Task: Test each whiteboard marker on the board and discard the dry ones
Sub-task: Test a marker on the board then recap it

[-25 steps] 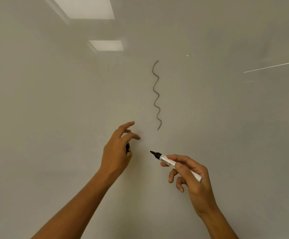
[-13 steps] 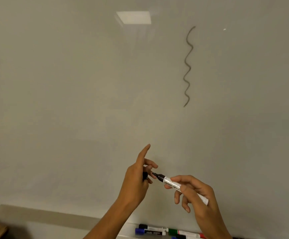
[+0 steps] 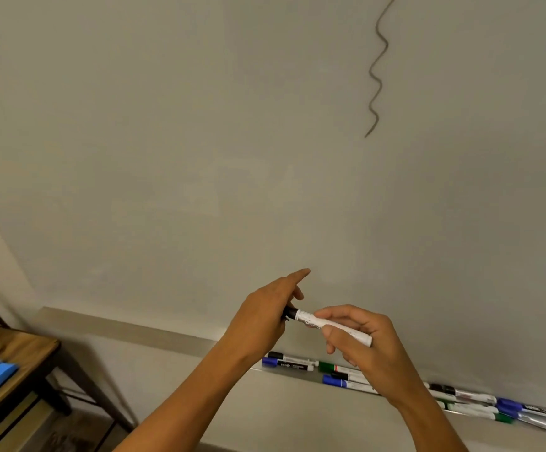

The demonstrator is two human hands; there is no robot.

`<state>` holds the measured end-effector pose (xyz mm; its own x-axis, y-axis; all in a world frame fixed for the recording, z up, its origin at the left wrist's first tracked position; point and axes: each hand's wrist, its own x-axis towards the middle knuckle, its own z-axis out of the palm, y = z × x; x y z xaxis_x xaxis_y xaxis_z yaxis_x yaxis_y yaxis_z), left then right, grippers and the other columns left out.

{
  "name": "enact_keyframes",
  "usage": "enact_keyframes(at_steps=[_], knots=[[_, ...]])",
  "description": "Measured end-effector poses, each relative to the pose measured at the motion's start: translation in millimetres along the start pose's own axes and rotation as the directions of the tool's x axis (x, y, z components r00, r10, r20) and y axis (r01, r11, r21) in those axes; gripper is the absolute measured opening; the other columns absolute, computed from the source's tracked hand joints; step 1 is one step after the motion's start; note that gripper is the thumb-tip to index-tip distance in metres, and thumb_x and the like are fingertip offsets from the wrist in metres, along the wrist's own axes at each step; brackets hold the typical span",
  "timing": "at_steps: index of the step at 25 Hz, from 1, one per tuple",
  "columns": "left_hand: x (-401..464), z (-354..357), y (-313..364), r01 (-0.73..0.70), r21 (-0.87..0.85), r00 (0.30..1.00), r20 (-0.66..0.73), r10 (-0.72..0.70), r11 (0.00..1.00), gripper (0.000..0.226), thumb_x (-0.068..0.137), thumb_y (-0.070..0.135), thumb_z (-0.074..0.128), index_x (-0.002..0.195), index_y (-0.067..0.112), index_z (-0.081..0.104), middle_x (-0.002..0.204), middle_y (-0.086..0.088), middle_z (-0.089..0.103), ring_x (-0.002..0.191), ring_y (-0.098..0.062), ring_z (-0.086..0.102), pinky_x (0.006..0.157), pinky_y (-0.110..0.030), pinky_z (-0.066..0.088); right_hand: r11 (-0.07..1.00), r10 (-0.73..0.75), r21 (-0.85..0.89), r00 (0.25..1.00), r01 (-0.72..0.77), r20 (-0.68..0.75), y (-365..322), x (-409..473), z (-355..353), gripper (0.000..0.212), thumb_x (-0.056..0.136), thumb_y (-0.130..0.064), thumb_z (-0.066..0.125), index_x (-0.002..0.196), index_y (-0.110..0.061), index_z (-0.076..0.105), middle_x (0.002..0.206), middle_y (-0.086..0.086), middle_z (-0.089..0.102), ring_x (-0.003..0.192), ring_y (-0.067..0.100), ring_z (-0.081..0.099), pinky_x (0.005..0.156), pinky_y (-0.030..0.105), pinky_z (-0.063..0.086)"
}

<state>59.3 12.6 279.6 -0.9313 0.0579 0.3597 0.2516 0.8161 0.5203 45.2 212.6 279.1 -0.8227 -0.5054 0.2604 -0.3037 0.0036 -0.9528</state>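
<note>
1. Marker [image 3: 333, 326] with a white barrel is in my right hand [image 3: 367, 345], fingers and thumb pinched round the barrel; it lies nearly level in front of the whiteboard [image 3: 199, 141].
2. My left hand [image 3: 263, 316] holds the black cap [image 3: 289, 313] at the marker's tip end, index finger pointing out straight, other fingers curled round the cap. I cannot tell if the cap is fully seated.
3. I judge the step is recapping after the test: a grey wavy line [image 3: 377, 68] stands on the board, high above and to the right of both hands, so this marker seems to write.
4. Next move asks to press the cap until it closes, then put this marker apart from the untested ones.
5. More markers [image 3: 297, 363] lie on the tray [image 3: 346, 384] just below my hands, running off to the right.
</note>
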Motion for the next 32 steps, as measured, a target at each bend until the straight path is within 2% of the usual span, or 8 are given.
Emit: enact_keyframes(at_steps=[5, 9, 16, 18, 21, 26, 28, 32], knots=[[-9.6, 16.5, 4.4, 0.03, -0.277, 0.998, 0.064, -0.013, 0.96, 0.076, 0.085, -0.02, 0.051, 0.14, 0.032, 0.047, 0.112, 0.01, 0.062, 0.094, -0.009, 0.064, 0.084, -0.013, 0.051, 0.998, 0.06, 0.004, 0.998, -0.06, -0.008, 6.0, -6.3, -12.3, 0.022, 0.084, -0.013, 0.071, 0.104, -0.016, 0.078, 0.074, -0.003, 0.075, 0.059, 0.006, 0.063, 0.052, 0.01, 0.044], [-19.3, 30.8, 12.5, 0.018, -0.373, 0.999, -0.023, -0.029, 0.928, 0.075, 0.078, -0.027, 0.046, 0.132, 0.024, 0.057, 0.116, 0.007, 0.065, 0.11, -0.006, 0.062, 0.094, -0.015, 0.048, 0.992, 0.112, 0.059, 0.992, -0.109, -0.051, 16.3, -14.0, -14.6, 0.025, 0.081, -0.03, 0.071, 0.104, -0.022, 0.079, 0.088, 0.006, 0.078, 0.067, 0.034, 0.067, 0.046, 0.028, 0.046], [-39.1, 37.9, 5.9, 0.085, -0.452, 0.988, -0.077, -0.133, 0.888, 0.075, 0.074, -0.028, 0.045, 0.127, 0.021, 0.061, 0.128, 0.005, 0.062, 0.119, -0.008, 0.06, 0.102, -0.026, 0.049, 0.958, 0.223, 0.191, 0.975, -0.214, -0.023, 28.7, -15.8, 14.8, 0.029, 0.086, -0.036, 0.063, 0.102, -0.016, 0.077, 0.089, 0.005, 0.079, 0.08, 0.025, 0.075, 0.045, 0.028, 0.047], [-43.0, 33.7, -6.6, 0.082, -0.383, 0.991, -0.063, -0.115, 0.92, 0.071, 0.075, -0.023, 0.049, 0.128, 0.023, 0.061, 0.126, 0.008, 0.062, 0.119, -0.006, 0.058, 0.101, -0.02, 0.047, 0.951, 0.234, 0.211, 0.972, -0.227, -0.009, 35.0, -12.3, 27.7, 0.029, 0.089, -0.035, 0.061, 0.104, -0.016, 0.077, 0.088, 0.007, 0.079, 0.078, 0.025, 0.075, 0.046, 0.028, 0.047], [-46.7, 27.3, -36.1, 0.03, -0.026, 1.0, 0.001, -0.03, 0.999, 0.063, 0.082, -0.005, 0.06, 0.132, 0.033, 0.056, 0.126, 0.016, 0.059, 0.108, -0.001, 0.055, 0.091, -0.012, 0.04, 0.942, 0.254, 0.236, 0.967, -0.24, -0.03, 48.6, -0.8, 52.5, 0.028, 0.09, -0.036, 0.061, 0.102, -0.016, 0.076, 0.075, 0.01, 0.073, 0.065, 0.022, 0.067, 0.046, 0.029, 0.045], [-52.8, 12.9, -101.4, -0.101, 0.35, 0.991, -0.042, 0.124, 0.931, 0.038, 0.089, 0.027, 0.058, 0.127, 0.029, 0.058, 0.119, 0.012, 0.062, 0.104, -0.01, 0.059, 0.104, -0.04, 0.038, 0.918, 0.337, 0.26, 0.935, -0.299, -0.115, 68.5, 47.0, 109.4, 0.037, 0.089, -0.046, 0.056, 0.1, -0.012, 0.064, 0.063, 0.007, 0.061, 0.056, 0.017, 0.054, 0.045, 0.026, 0.043], [-51.8, 10.5, -123.1, -0.167, 0.323, 0.984, -0.011, 0.18, 0.931, 0.035, 0.091, 0.021, 0.057, 0.126, 0.025, 0.059, 0.116, 0.009, 0.063, 0.107, -0.011, 0.057, 0.109, -0.041, 0.037, 0.91, 0.364, 0.253, 0.925, -0.329, -0.106, 78.4, 62.2, 131.3, 0.04, 0.09, -0.049, 0.054, 0.099, -0.011, 0.062, 0.062, 0.006, 0.058, 0.056, 0.016, 0.052, 0.046, 0.025, 0.041], [-52.7, 3.4, -179.0, -0.149, 0.206, 0.989, 0.046, 0.143, 0.967, 0.043, 0.089, -0.001, 0.06, 0.125, 0.022, 0.058, 0.113, 0.004, 0.061, 0.096, -0.015, 0.055, 0.084, -0.03, 0.048, 0.897, 0.403, 0.223, 0.913, -0.383, -0.055, 100.4, 90.3, 173.9, 0.041, 0.092, -0.05, 0.055, 0.105, -0.011, 0.057, 0.062, 0.003, 0.053, 0.056, 0.012, 0.048, 0.047, 0.024, 0.041]])
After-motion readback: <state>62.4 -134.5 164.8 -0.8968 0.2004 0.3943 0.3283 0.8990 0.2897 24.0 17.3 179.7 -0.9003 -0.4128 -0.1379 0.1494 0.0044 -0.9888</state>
